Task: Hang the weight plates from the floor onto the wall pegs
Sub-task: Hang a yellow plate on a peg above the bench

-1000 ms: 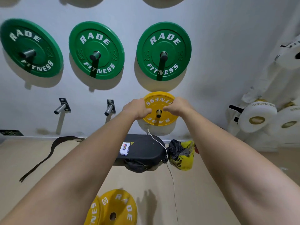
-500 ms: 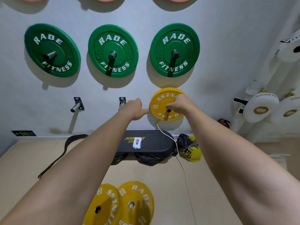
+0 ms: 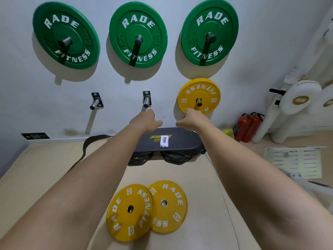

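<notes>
A yellow weight plate [image 3: 199, 91] hangs on its wall peg [image 3: 199, 101] just above the right hand [image 3: 193, 120]. That hand's fingers are hidden behind the knuckles at the plate's lower rim, so whether it grips the rim cannot be told. The left hand [image 3: 145, 121], loosely curled and holding nothing, hovers just below an empty peg [image 3: 146, 101]; another empty peg [image 3: 96, 103] stands further to its left. Two more yellow plates [image 3: 149, 208] lie overlapping on the floor [image 3: 45, 177], nearer the person than either hand, likely bound for those pegs.
</notes>
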The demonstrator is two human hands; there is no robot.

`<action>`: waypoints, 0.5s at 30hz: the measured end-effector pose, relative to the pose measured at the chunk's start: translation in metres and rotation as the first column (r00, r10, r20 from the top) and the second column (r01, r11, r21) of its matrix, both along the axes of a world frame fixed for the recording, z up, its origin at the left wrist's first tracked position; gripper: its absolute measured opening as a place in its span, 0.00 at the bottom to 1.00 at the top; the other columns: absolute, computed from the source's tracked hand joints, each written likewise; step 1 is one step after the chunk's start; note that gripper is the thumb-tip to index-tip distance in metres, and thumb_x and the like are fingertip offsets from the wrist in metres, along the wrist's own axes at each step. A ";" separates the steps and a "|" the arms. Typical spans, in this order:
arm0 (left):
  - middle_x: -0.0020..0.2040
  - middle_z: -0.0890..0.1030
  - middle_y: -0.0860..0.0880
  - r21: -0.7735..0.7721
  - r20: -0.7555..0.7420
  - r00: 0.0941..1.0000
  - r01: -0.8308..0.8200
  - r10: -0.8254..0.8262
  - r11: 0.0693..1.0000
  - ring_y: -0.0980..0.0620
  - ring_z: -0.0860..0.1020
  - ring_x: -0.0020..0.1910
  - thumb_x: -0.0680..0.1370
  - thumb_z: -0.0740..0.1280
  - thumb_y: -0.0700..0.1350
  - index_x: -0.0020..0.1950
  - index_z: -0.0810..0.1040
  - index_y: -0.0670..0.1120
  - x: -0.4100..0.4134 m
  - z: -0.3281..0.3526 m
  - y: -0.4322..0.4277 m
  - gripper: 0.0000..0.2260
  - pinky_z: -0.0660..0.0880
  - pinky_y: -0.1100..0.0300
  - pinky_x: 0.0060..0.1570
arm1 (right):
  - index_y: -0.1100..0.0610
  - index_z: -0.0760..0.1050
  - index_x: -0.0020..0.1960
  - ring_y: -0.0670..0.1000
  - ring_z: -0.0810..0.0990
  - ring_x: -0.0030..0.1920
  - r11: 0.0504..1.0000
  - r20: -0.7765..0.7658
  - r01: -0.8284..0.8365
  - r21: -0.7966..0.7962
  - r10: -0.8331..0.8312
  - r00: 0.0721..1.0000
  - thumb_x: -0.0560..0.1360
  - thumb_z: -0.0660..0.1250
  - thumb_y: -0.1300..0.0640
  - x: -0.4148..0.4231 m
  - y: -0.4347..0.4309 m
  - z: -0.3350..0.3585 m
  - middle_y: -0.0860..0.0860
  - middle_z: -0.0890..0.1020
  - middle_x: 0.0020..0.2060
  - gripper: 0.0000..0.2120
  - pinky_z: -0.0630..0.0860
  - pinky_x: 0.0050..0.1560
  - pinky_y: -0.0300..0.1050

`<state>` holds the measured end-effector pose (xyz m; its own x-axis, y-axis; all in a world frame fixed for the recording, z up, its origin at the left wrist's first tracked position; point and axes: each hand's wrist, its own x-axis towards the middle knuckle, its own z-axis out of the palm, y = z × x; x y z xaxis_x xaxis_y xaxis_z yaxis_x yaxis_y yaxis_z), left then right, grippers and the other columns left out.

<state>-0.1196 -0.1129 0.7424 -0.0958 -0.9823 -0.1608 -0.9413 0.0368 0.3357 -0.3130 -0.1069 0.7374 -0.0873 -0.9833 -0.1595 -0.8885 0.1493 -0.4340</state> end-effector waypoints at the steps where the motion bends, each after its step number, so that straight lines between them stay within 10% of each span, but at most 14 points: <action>1: 0.52 0.77 0.45 0.006 0.003 1.000 0.000 0.000 1.000 0.44 0.76 0.50 0.79 0.63 0.56 0.57 0.71 0.44 0.005 -0.005 -0.001 0.17 0.76 0.49 0.52 | 0.55 0.71 0.41 0.55 0.79 0.41 1.000 -0.003 -0.003 0.005 0.003 1.000 0.70 0.70 0.46 0.006 -0.001 -0.006 0.52 0.77 0.36 0.14 0.70 0.34 0.45; 10: 0.60 0.76 0.44 0.093 0.010 1.000 -0.026 0.025 0.995 0.43 0.75 0.58 0.80 0.64 0.57 0.65 0.71 0.43 0.031 -0.082 -0.042 0.21 0.75 0.47 0.58 | 0.53 0.62 0.32 0.54 0.68 0.29 0.986 0.055 -0.029 0.161 0.021 0.998 0.70 0.70 0.45 0.035 -0.045 -0.101 0.52 0.70 0.29 0.20 0.60 0.29 0.44; 15: 0.61 0.78 0.43 0.157 0.040 0.999 -0.043 0.037 0.987 0.42 0.75 0.58 0.79 0.64 0.56 0.65 0.70 0.44 0.035 -0.154 -0.083 0.21 0.75 0.47 0.57 | 0.56 0.73 0.39 0.54 0.79 0.37 0.954 0.134 -0.046 0.295 0.007 0.991 0.69 0.69 0.45 0.039 -0.080 -0.179 0.53 0.79 0.35 0.15 0.68 0.33 0.44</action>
<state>-0.0841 -0.1954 0.5882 -0.0479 -0.9472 -0.3169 -0.9527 -0.0520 0.2994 -0.2743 -0.1869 0.5584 -0.0212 -0.8915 -0.4526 -0.8329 0.2661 -0.4853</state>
